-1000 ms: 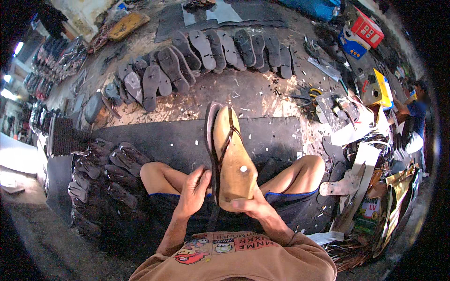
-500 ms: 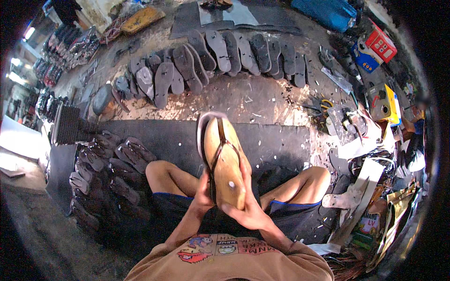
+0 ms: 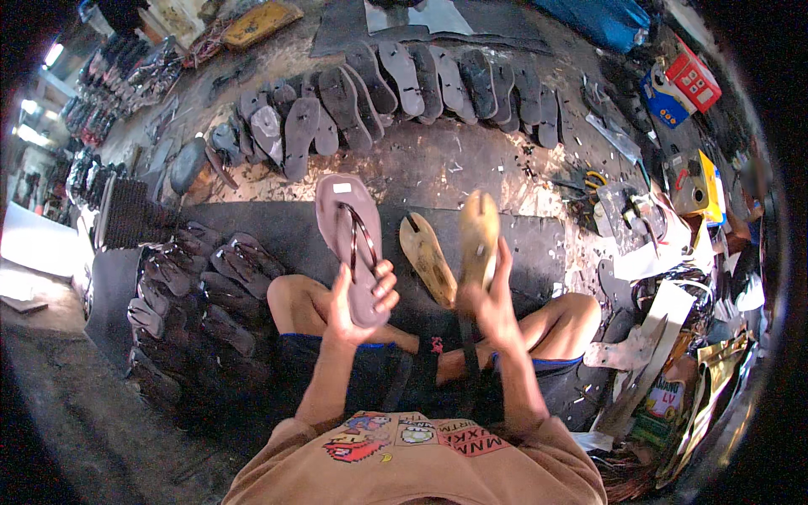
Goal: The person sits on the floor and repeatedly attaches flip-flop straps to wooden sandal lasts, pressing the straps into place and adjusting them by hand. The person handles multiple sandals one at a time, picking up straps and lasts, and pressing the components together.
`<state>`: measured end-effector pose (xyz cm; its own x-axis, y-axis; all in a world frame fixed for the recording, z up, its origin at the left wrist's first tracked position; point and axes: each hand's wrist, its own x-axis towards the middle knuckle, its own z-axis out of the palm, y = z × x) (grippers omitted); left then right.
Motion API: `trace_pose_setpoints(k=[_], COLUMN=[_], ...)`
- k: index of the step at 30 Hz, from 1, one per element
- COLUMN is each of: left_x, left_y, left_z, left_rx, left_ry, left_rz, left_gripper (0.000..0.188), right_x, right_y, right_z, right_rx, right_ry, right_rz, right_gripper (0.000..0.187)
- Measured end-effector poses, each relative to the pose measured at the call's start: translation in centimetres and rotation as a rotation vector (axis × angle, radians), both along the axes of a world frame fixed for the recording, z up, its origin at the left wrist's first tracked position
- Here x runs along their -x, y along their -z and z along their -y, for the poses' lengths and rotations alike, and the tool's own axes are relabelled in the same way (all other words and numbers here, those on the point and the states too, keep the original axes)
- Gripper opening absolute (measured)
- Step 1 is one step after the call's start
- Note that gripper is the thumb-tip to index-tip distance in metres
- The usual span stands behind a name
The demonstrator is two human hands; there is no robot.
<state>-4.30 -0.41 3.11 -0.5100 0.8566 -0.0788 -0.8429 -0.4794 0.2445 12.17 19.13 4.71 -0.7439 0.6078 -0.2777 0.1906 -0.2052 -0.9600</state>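
Observation:
My left hand (image 3: 345, 318) grips a mauve flip-flop (image 3: 337, 227) with a shiny dark thong strap and a small white label near its toe. The fingers wrap round the heel part, and the sole's upper face shows. To the right, my right hand (image 3: 495, 313) closes on the lower end of a yellowish wooden foot-shaped last (image 3: 480, 240), which stands nearly upright with a slot at its toe. Between the two hands a second wooden last (image 3: 427, 257) lies tilted on the dark mat (image 3: 539, 244), touching neither hand.
Several grey and dark soles (image 3: 404, 80) form a curved row beyond the mat. Strapped dark flip-flops (image 3: 240, 269) are heaped at the left. On the right are yellow-handled scissors (image 3: 596, 179), a yellow box (image 3: 699, 189), a red box (image 3: 694, 80) and scraps.
The flip-flop has come off the wooden last. My left hand has moved left with the flip-flop, and my right hand has moved right with the last. The second last is now uncovered on the mat.

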Motion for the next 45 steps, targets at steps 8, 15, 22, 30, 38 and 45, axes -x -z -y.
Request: trace_pose_setpoints(k=[8,15,22,30,38,45], left_x=[-3.8,-5.5,1.7,-6.3,-1.6,-2.1], left_y=[-1.4,-1.4,-2.0,3.9,5.7,-7.1], left_z=[-2.6,-1.6,18.7,31.9,26.4,5.6], left_rx=[-0.24,0.654,1.639,1.56,2.115,0.408], left_ry=[0.323,0.181,-0.88,-1.344,-1.365,-0.62], left_rz=[0.017,-0.18,-0.54,0.208,-0.554,-0.652], left_gripper=[0.06,0.057,0.047,0.041,0.05,0.07], right_x=[6.6,16.8,25.9,27.1,14.3,2.8], right_y=[-9.2,-6.0,10.4,11.2,-4.1,-0.2], right_z=[-3.7,-8.8,-30.6,-40.3,-20.3,6.3], right_rx=[-1.149,-0.533,-1.929,-1.551,-0.549,0.591], right_ry=[-0.144,-0.834,-0.268,0.029,0.37,-0.165], right_rz=[-0.354,-0.14,0.671,-0.016,-0.303,-0.329], right_gripper=[0.081,0.082,0.07,0.039,0.052,0.037])
